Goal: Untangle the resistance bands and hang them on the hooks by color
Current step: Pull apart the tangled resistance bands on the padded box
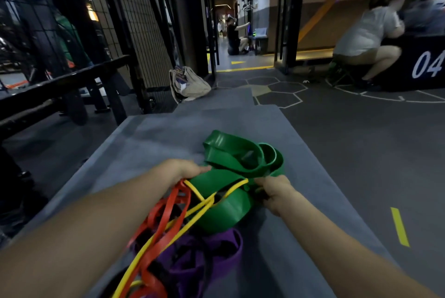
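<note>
On the grey mat (149, 143) the bands stay tangled, none hung; left hand (185, 170) and right hand (274, 189) curl fingers round the green band (231, 211)

The wide band (224, 191) is deep green, the thin cord-like band (168, 228) is bright yellow, the flat band (163, 215) crossing it is orange-red, and the band (216, 252) heaped beneath them is purple, all on a plain grey mat (149, 143). The floor (361, 153) is dark grey with a yellow stripe (399, 226) and white-outlined hexagons (279, 95), one filled dull yellow. A black box (414, 66) carries white numerals, and a beige bag (189, 84) lies by a black grid fence (134, 8).
</note>
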A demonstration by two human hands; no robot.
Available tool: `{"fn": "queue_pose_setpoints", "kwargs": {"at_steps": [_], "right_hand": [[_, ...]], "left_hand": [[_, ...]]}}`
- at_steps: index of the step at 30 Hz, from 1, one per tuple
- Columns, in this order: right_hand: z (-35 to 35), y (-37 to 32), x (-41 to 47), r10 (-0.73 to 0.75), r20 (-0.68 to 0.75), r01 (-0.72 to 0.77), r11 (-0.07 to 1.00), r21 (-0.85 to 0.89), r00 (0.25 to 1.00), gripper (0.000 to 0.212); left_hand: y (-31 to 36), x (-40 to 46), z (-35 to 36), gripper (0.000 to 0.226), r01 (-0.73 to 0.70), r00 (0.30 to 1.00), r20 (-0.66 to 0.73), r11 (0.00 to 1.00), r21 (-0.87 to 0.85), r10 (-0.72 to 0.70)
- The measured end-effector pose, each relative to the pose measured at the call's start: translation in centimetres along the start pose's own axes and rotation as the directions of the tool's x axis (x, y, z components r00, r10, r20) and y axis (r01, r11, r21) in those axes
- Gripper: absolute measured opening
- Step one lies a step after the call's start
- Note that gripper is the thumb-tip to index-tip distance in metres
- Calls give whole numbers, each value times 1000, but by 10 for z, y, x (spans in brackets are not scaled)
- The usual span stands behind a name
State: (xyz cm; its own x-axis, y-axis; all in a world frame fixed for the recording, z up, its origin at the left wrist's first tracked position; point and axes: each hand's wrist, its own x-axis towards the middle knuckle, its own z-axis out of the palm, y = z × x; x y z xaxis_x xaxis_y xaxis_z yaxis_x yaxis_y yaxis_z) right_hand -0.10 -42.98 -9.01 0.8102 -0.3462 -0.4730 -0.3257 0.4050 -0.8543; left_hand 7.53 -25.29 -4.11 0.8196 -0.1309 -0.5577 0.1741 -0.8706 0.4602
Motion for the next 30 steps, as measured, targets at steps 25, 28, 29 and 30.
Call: {"fn": "queue_pose_setpoints", "kwargs": {"at_steps": [25,28,29,30], "right_hand": [[-9,-4,-1,-125,56,136,946,-293,991,14],[0,0,-24,-134,-26,114,916,-384,991,19],[2,2,-33,-175,-41,140,890,-434,984,19],[4,4,-42,-221,-46,172,860,-480,974,21]], "left_hand": [[6,1,-7,43,-325,835,-428,938,123,346],[-9,-26,-12,33,-441,775,-452,891,112,441],[-16,-38,-11,31,-467,753,-457,874,136,474],[-23,-50,-9,30,-486,733,-459,859,160,501]]}}
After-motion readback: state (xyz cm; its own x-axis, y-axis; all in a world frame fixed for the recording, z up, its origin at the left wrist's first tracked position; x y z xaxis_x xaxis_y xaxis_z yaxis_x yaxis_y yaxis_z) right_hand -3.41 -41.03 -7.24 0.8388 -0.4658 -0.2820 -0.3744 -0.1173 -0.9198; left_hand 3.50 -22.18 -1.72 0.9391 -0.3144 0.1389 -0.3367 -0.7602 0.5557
